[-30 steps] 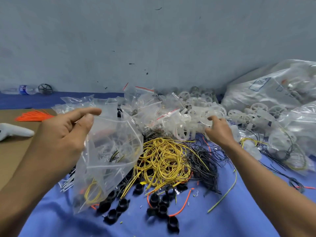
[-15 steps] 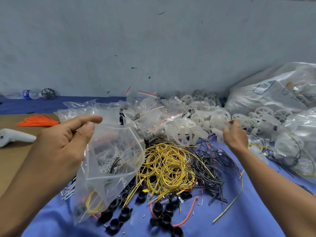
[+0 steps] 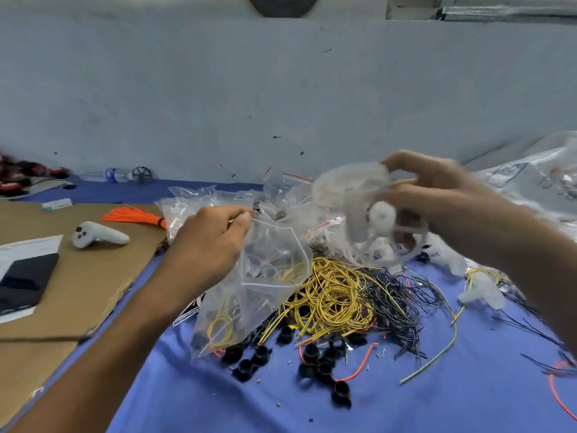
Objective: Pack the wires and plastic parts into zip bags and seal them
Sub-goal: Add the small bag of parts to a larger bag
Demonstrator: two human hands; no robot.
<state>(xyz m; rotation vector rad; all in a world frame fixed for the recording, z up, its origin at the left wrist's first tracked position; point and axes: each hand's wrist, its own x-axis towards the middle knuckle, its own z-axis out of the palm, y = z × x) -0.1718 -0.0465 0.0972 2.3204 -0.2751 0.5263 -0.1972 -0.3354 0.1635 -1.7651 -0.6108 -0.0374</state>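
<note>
Zip bag (image 3: 265, 276), pinched at its upper rim by the left hand (image 3: 212, 242), hangs over the yellow wires (image 3: 331, 295); the right hand (image 3: 437, 195) grips blurred white plastic parts (image 3: 368, 207) just right of and slightly above the mouth, so loading likely runs leftward and down.

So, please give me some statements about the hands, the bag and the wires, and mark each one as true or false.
1. The left hand pinches the clear zip bag at its top edge. True.
2. The right hand holds nothing. False: it grips white plastic parts.
3. A yellow wire is inside the zip bag. True.
4. The orange bundle lies in the middle of the yellow wire pile. False: it lies on the brown cardboard, off to the left.
</note>
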